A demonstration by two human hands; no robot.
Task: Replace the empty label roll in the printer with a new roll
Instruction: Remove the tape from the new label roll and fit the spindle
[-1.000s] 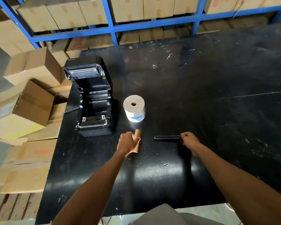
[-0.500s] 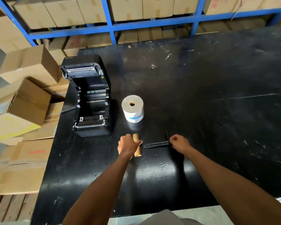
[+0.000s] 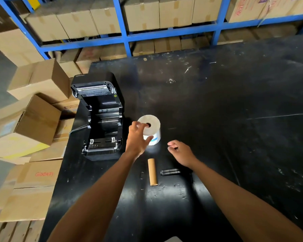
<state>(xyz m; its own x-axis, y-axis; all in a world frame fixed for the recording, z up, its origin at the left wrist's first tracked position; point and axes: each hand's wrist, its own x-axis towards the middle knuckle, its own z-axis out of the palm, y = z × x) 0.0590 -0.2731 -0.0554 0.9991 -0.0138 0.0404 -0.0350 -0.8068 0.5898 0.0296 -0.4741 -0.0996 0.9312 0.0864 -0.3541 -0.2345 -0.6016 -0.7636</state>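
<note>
The new label roll [image 3: 151,131] stands on end on the black table [image 3: 234,137], at three o'clock of the open printer [image 3: 101,119], and the left hand [image 3: 137,137] spreads over its near side, fingers at the top rim and thumb low on the wall, not yet closed on it. The right hand [image 3: 180,152] hangs loosely curled and empty at four o'clock of the roll, with the bare cardboard core [image 3: 152,172] and the black spindle [image 3: 170,172] lying at six o'clock. A firm pinch across the wall, away from the loose label end, would likely lift it cleanly.

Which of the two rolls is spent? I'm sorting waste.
The bare brown cardboard core, lying on its side near the spindle; the white roll stands full.
</note>
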